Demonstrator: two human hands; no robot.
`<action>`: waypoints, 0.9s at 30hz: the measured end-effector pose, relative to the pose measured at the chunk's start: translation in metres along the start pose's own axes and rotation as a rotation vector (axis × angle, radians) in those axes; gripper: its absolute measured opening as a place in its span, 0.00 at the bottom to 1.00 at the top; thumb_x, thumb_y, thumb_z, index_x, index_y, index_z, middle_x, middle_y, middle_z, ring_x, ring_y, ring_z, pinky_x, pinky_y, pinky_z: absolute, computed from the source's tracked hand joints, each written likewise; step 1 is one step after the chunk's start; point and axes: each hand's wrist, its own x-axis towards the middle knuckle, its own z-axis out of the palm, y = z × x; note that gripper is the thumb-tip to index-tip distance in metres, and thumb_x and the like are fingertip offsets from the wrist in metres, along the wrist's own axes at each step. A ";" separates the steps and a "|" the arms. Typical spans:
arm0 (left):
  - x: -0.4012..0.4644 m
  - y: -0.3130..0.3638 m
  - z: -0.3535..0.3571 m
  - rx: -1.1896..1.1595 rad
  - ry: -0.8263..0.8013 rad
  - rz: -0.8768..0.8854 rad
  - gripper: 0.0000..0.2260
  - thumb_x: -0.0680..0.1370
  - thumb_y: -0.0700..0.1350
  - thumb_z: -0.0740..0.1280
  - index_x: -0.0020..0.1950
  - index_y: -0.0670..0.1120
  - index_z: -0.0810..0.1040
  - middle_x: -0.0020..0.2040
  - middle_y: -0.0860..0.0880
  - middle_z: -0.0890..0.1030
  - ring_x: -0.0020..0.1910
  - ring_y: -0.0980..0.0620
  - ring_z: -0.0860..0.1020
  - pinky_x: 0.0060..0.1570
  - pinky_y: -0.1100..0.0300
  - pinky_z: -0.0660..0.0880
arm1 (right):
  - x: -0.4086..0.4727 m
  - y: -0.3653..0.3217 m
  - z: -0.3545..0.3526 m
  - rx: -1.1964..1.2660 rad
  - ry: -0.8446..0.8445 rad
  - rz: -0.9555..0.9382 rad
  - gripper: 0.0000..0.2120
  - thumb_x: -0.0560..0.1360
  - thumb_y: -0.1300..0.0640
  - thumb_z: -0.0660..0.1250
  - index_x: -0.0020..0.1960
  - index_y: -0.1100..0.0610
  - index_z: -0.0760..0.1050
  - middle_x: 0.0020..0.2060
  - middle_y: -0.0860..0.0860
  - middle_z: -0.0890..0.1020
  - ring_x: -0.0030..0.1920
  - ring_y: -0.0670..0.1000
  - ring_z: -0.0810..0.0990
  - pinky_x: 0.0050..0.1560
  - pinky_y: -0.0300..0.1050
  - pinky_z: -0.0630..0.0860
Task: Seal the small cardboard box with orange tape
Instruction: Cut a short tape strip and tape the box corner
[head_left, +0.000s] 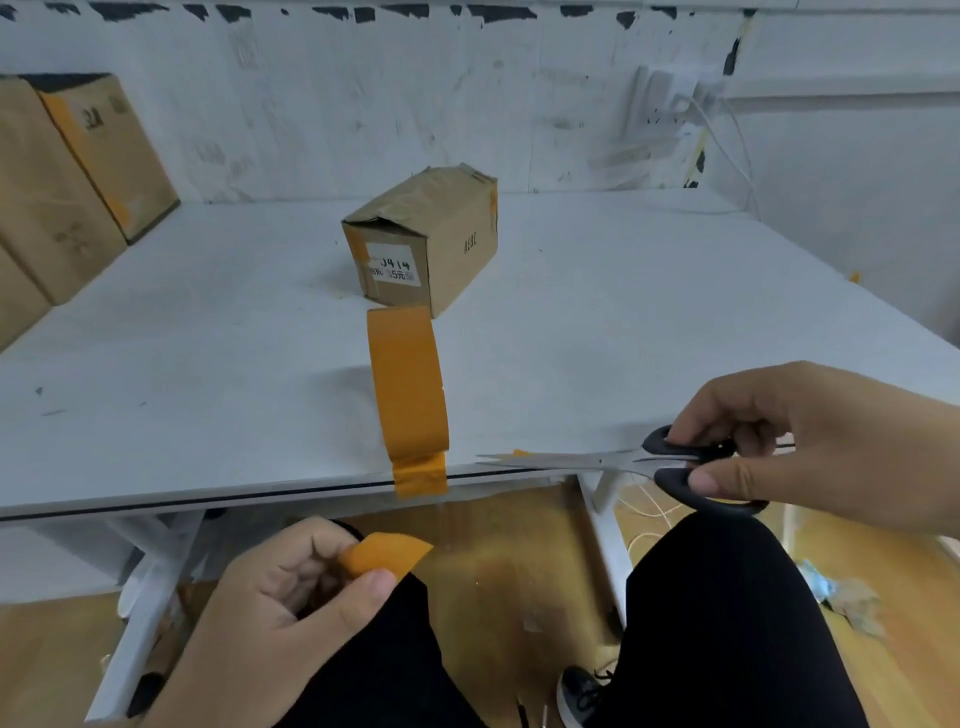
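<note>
1. Orange tape (410, 384) lies as a long strip on the white table (208, 364), its near end folded over the table edge; the far end lies just in front of the small cardboard box (423, 239) — whether it touches the box you cannot tell.
2. Your left hand (291, 597) pinches a short cut piece of orange tape (387, 558) between thumb and fingers, below table level.
3. Your right hand (779, 441) grips the black-handled scissors (623, 462), fingers through the loops, blades near closed, tips pointing at the strip's near end.
4. Box sits mid-table, well apart from both hands; its near end flap gapes at the top — not yet sealed. Judgement: tape is cut and staged, application still to do.
5. Writing: white label on the box end reads roughly "3414" with "5元" below; side print looks like "AEBE", unclear. Larger cartons (62, 176) at left carry illegible print.
</note>
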 end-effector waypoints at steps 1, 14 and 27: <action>0.001 0.003 -0.001 -0.010 0.007 0.013 0.26 0.59 0.68 0.75 0.42 0.48 0.83 0.32 0.43 0.82 0.29 0.52 0.78 0.31 0.66 0.74 | 0.001 0.003 -0.001 -0.022 0.027 0.017 0.16 0.62 0.34 0.72 0.48 0.32 0.76 0.39 0.38 0.82 0.32 0.44 0.75 0.42 0.50 0.78; 0.057 0.020 -0.058 0.068 0.281 0.172 0.28 0.64 0.67 0.73 0.56 0.51 0.82 0.40 0.52 0.85 0.35 0.58 0.81 0.38 0.67 0.78 | 0.050 0.003 0.016 -0.067 0.292 0.115 0.06 0.66 0.45 0.75 0.41 0.40 0.79 0.30 0.36 0.79 0.30 0.38 0.75 0.28 0.32 0.68; 0.163 0.058 -0.048 0.235 0.046 0.212 0.16 0.66 0.58 0.73 0.53 0.61 0.80 0.40 0.55 0.83 0.35 0.57 0.75 0.38 0.69 0.74 | 0.074 -0.013 0.023 -0.160 0.270 0.075 0.04 0.70 0.44 0.69 0.42 0.37 0.74 0.39 0.41 0.76 0.37 0.40 0.74 0.35 0.33 0.64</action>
